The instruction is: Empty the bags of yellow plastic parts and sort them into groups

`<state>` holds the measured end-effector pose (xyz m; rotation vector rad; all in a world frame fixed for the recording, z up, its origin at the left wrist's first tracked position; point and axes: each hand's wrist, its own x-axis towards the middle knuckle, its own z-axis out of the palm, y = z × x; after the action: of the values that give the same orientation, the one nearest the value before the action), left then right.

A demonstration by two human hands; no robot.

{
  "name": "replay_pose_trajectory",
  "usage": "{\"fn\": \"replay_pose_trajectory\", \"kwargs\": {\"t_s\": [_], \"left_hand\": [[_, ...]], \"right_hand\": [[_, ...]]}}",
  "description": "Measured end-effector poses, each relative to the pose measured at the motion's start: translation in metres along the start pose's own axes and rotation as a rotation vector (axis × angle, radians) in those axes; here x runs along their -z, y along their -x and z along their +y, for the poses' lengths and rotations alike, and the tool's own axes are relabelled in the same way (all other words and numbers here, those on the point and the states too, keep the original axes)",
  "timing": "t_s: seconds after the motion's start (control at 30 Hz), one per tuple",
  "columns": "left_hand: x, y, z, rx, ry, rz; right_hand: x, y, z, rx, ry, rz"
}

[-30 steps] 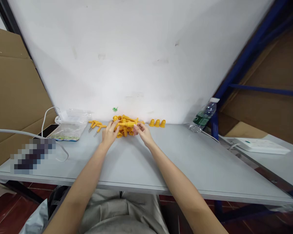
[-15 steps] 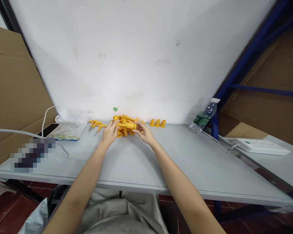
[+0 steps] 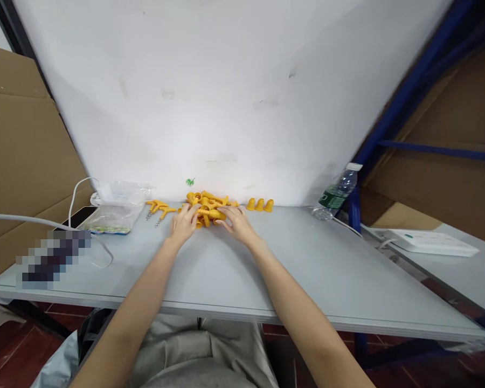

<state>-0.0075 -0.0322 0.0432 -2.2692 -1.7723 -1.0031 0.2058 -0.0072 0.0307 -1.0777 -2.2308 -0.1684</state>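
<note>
In the head view a yellow ridged plastic piece (image 3: 212,214) lies level between my two hands, in front of a heap of similar yellow plastic parts (image 3: 205,197). My left hand (image 3: 182,223) pinches its left end between thumb and fingers. At the other end, the thumb and fingers of my right hand (image 3: 239,223) close around the piece. Left of the heap lie several yellow handles with metal spirals (image 3: 161,209), like small corkscrews. Three yellow cup-shaped caps (image 3: 260,205) stand in a row to the right.
A clear plastic bag (image 3: 115,207), a dark phone (image 3: 81,217) and white cables occupy the table's left side. A water bottle (image 3: 337,193) leans at the back right, near a blue metal post. Further right is a white power strip (image 3: 432,242). A white board rises behind the table.
The ridged yellow piece has come down slightly, closer to the heap, and has turned in my fingers. My right hand's fingers now reach further over its right end.
</note>
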Motion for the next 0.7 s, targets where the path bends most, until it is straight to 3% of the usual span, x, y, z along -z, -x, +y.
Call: {"fn": "replay_pose_trajectory", "kwargs": {"t_s": [0.2,0.57,0.7], "left_hand": [[-0.008,0.002,0.005,-0.048,0.034,-0.013],[-0.005,0.001,0.014,0.036,0.061,-0.038],[-0.002,0.001,0.018,0.089,0.049,-0.05]], "right_hand": [[-0.006,-0.002,-0.006,-0.043,0.03,-0.036],[0.0,-0.003,-0.01,-0.076,0.187,0.146],[-0.004,-0.004,-0.005,-0.067,0.176,0.158]]}}
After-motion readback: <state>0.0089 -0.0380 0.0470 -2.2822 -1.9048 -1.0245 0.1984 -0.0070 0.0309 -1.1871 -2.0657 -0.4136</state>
